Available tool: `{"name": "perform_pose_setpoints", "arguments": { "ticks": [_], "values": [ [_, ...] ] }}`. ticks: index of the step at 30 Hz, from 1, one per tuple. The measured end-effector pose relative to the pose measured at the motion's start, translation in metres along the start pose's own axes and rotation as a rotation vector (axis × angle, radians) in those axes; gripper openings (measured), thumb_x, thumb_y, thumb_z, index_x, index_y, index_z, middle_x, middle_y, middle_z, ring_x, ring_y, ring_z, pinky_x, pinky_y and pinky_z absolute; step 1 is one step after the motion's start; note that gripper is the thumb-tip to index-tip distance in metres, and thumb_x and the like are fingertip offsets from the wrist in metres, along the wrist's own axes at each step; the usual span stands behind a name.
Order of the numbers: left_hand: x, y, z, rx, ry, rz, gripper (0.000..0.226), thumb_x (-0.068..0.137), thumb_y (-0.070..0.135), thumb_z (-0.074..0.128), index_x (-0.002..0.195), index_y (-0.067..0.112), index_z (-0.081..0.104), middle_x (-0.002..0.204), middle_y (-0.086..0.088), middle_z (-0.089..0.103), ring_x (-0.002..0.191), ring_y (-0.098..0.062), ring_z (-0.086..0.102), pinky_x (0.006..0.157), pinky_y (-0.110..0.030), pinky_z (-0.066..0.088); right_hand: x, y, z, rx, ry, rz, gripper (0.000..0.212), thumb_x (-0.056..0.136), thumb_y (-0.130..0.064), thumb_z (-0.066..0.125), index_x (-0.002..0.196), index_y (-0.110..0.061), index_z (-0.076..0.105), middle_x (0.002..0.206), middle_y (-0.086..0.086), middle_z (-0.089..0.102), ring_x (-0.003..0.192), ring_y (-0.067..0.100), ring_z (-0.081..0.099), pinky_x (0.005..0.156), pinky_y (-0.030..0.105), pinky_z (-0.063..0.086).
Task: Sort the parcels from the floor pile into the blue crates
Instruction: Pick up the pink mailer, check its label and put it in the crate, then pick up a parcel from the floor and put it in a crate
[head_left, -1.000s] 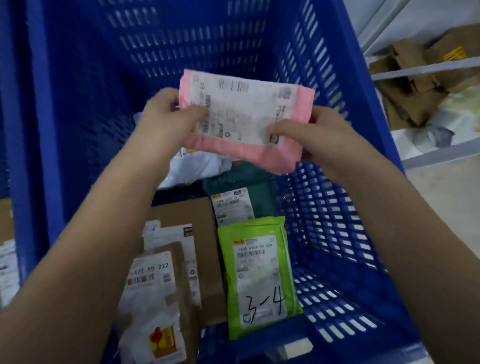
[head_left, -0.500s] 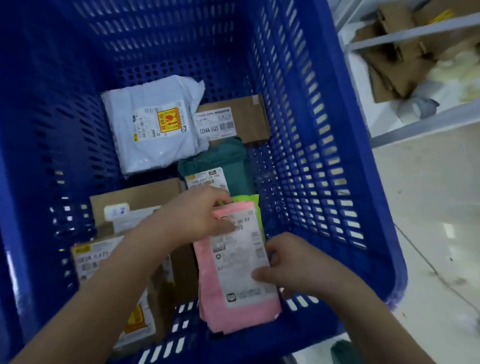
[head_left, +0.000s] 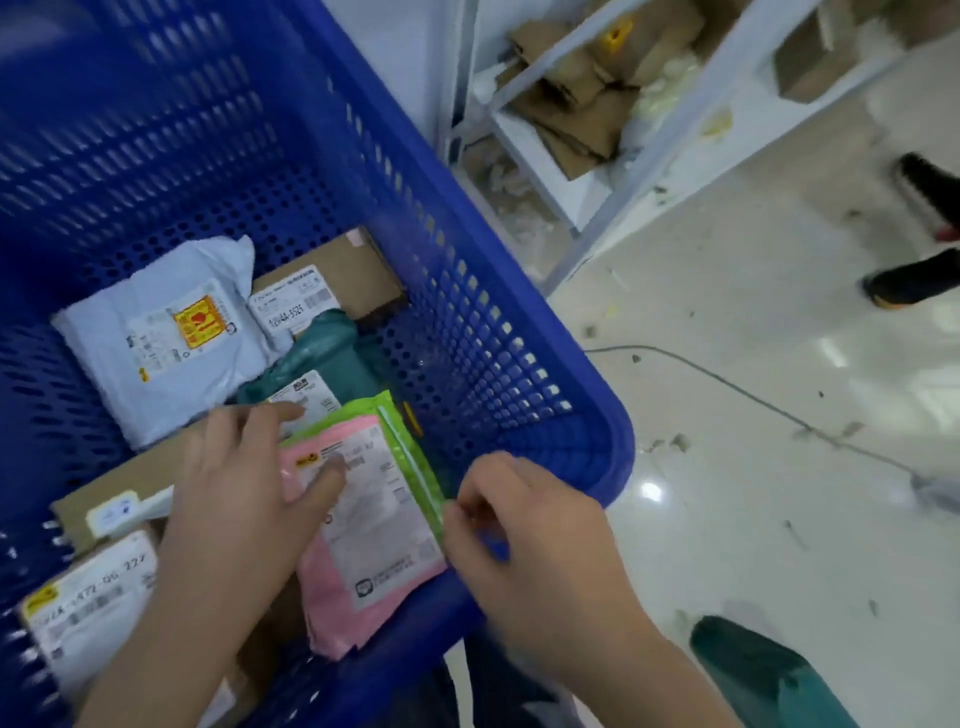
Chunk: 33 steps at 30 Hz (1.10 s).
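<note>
The blue crate (head_left: 582, 395) is seen beneath both hands, already bedded with parcels. The pink parcel (head_left: 363, 525) is laid flat on a green mailer (head_left: 410, 441), its long axis running away from the body, between the two hands. The left hand (head_left: 244, 499) is spread flat on it. The right hand (head_left: 524, 540), loosely curled and blurred, is held just beside its right edge; whether anything is pinched cannot be told.
</note>
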<state>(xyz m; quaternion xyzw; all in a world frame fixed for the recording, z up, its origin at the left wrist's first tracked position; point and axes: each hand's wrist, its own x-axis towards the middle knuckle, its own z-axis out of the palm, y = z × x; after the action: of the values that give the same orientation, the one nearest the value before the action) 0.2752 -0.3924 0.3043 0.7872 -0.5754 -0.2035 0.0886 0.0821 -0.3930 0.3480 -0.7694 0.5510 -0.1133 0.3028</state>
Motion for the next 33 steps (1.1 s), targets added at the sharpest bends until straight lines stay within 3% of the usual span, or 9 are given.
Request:
{"name": "perform_pose_setpoints", "arguments": {
  "ticks": [4, 8, 12, 17, 20, 24, 26, 30, 33],
  "values": [
    [-0.021, 0.042, -0.018, -0.113, 0.086, 0.133, 0.029, 0.077, 0.016, 0.072, 0.104, 0.014, 0.062, 0.093, 0.000, 0.044, 0.094, -0.031, 0.048, 0.083, -0.046, 0.041, -0.057, 0.038, -0.029, 0.223, 0.330, 0.259, 0.018, 0.083, -0.035, 0.051, 0.067, -0.028, 0.043, 0.063, -0.012, 0.048, 0.060, 0.009, 0.047, 0.054, 0.019, 0.040],
    [-0.050, 0.101, -0.015, -0.188, 0.049, 0.437, 0.029, 0.078, 0.031, 0.051, 0.094, 0.011, 0.064, 0.093, -0.003, 0.052, 0.090, -0.020, 0.044, 0.080, -0.032, 0.034, -0.120, 0.096, -0.038, 0.194, 0.486, 0.542, 0.019, 0.083, -0.027, 0.056, 0.067, -0.027, 0.047, 0.059, -0.007, 0.053, 0.060, 0.015, 0.051, 0.054, 0.024, 0.042],
    [-0.089, 0.157, 0.022, -0.205, 0.040, 0.753, 0.024, 0.084, 0.021, 0.046, 0.085, 0.006, 0.065, 0.088, -0.006, 0.058, 0.086, -0.021, 0.049, 0.079, -0.027, 0.038, -0.186, 0.154, -0.027, 0.203, 0.461, 0.823, 0.017, 0.085, -0.024, 0.056, 0.072, -0.029, 0.046, 0.063, -0.010, 0.057, 0.058, 0.006, 0.053, 0.054, 0.026, 0.042],
    [-0.138, 0.227, 0.119, -0.088, -0.209, 0.873, 0.009, 0.081, 0.008, 0.057, 0.087, 0.009, 0.064, 0.086, -0.002, 0.060, 0.085, -0.014, 0.044, 0.072, -0.021, 0.036, -0.287, 0.229, -0.002, 0.185, 0.210, 1.059, 0.014, 0.090, -0.028, 0.052, 0.102, -0.022, 0.047, 0.081, -0.010, 0.055, 0.068, 0.012, 0.054, 0.057, 0.026, 0.036],
    [-0.166, 0.261, 0.184, 0.121, -0.502, 0.833, 0.016, 0.081, 0.008, 0.063, 0.096, 0.014, 0.061, 0.093, 0.001, 0.059, 0.094, -0.016, 0.049, 0.072, -0.031, 0.043, -0.350, 0.266, 0.012, 0.245, 0.144, 1.182, 0.023, 0.091, -0.030, 0.048, 0.110, -0.018, 0.046, 0.090, -0.004, 0.059, 0.083, 0.021, 0.059, 0.064, 0.028, 0.039],
    [-0.195, 0.296, 0.267, 0.358, -0.944, 0.487, 0.022, 0.088, 0.023, 0.056, 0.108, 0.013, 0.054, 0.105, -0.007, 0.060, 0.101, -0.026, 0.056, 0.086, -0.034, 0.043, -0.431, 0.314, 0.030, 0.408, 0.105, 1.388, 0.023, 0.090, -0.030, 0.046, 0.108, -0.016, 0.044, 0.086, 0.004, 0.061, 0.084, 0.027, 0.060, 0.063, 0.031, 0.038],
    [-0.218, 0.309, 0.297, 0.428, -1.052, 0.356, 0.024, 0.089, 0.023, 0.057, 0.108, 0.009, 0.054, 0.106, -0.010, 0.058, 0.100, -0.027, 0.056, 0.087, -0.032, 0.042, -0.471, 0.335, 0.044, 0.538, 0.165, 1.484, 0.017, 0.088, -0.028, 0.047, 0.101, -0.017, 0.043, 0.081, 0.002, 0.060, 0.076, 0.025, 0.057, 0.062, 0.032, 0.039],
    [-0.269, 0.336, 0.338, 0.220, -1.199, 0.021, 0.012, 0.089, 0.010, 0.058, 0.099, 0.002, 0.058, 0.091, -0.017, 0.063, 0.083, -0.026, 0.059, 0.075, -0.034, 0.047, -0.537, 0.361, 0.077, 0.985, 0.426, 1.716, 0.008, 0.087, -0.015, 0.047, 0.082, -0.011, 0.042, 0.071, 0.005, 0.053, 0.066, 0.021, 0.050, 0.061, 0.030, 0.040],
    [-0.304, 0.348, 0.359, 0.229, -1.173, 0.021, 0.008, 0.088, 0.004, 0.059, 0.096, 0.003, 0.058, 0.090, -0.018, 0.061, 0.082, -0.026, 0.058, 0.078, -0.034, 0.047, -0.585, 0.369, 0.102, 1.142, 0.439, 1.855, 0.017, 0.089, -0.009, 0.045, 0.072, -0.009, 0.041, 0.064, 0.011, 0.050, 0.054, 0.020, 0.049, 0.046, 0.025, 0.039]
  ]
}}
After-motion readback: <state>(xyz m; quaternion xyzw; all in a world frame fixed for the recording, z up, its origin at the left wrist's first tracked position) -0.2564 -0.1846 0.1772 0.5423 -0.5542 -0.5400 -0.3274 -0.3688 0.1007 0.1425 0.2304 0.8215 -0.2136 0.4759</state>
